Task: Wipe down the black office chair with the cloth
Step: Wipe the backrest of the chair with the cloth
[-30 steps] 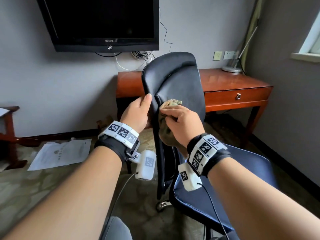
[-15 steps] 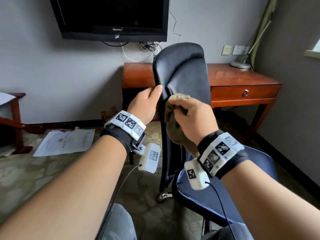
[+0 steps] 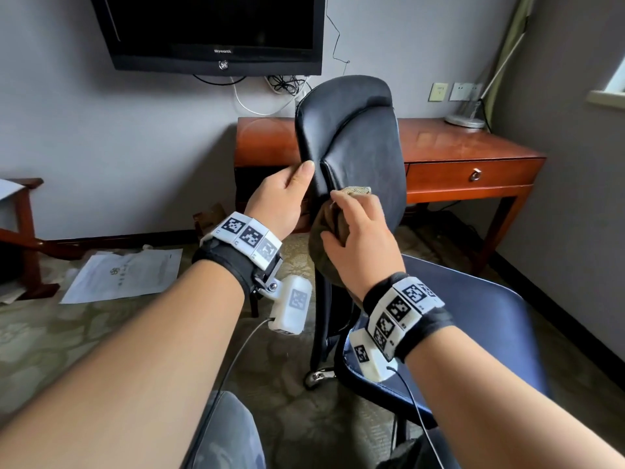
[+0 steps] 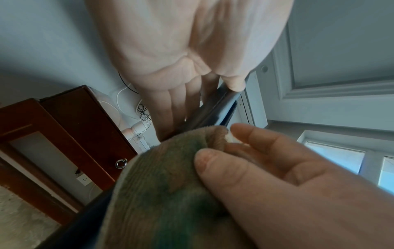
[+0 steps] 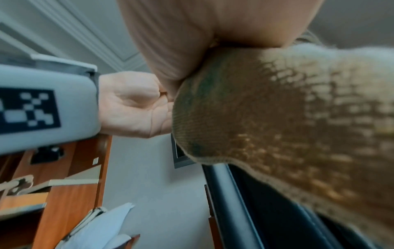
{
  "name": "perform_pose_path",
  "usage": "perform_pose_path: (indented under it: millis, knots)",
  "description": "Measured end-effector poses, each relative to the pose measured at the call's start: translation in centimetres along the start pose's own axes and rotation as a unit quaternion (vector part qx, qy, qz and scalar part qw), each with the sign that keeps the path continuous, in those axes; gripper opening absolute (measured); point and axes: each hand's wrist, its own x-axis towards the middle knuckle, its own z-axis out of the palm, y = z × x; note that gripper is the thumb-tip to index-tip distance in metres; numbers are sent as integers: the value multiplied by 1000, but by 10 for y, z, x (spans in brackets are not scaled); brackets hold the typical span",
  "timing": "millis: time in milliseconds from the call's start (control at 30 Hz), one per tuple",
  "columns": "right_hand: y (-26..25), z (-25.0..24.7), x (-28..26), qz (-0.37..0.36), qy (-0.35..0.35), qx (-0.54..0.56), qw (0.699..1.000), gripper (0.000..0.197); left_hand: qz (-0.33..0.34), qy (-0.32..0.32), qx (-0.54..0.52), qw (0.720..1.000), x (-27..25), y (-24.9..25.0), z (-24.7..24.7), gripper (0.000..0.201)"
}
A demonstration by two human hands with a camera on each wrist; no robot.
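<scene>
Two hands are working at the chair's backrest (image 3: pixel 358 143), taken here as the landmark; the left hand's fingers (image 4: pixel 183 101) are lying fairly straight behind the backrest's left edge while its thumb is pressing on the front of that edge, so the left hand (image 3: pixel 280 201) is pinching the backrest steady; the right hand's fingers (image 3: pixel 348 201) are curling round the olive-brown cloth (image 3: pixel 329 238), bunching it against the lower front of the backrest, just right of the left thumb. Compared with a second ago, the right hand is sitting slightly lower on the backrest and more of the cloth is hanging beneath it, while the left hand is keeping its grip on the same edge; that suggests a downward wiping stroke along the left side of the backrest is under way. Outward from the backrest, the chair's seat (image 3: pixel 473 333) is lying below and to the right, seemingly not yet wiped; behind the backrest the wooden tabletop (image 3: pixel 466 140) is carrying a lamp base; above it hangs a television (image 3: pixel 216 28); papers (image 3: pixel 125 275) are lying on the floor to the left.
</scene>
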Motion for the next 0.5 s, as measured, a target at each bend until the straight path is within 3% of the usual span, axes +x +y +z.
perform_pose_path:
  millis: [100, 267, 500]
  knots:
    - [1, -1, -1, 28, 11, 13, 999, 64, -13, -6, -24, 1000, -3, -1, -1, 67]
    - [5, 2, -1, 49, -58, -37, 996, 75, 1, -8, -21, 1000, -5, 2, -1, 60]
    - [10, -18, 1, 2, 8, -109, 994, 51, -47, -23, -138, 989, -19, 13, 0, 54]
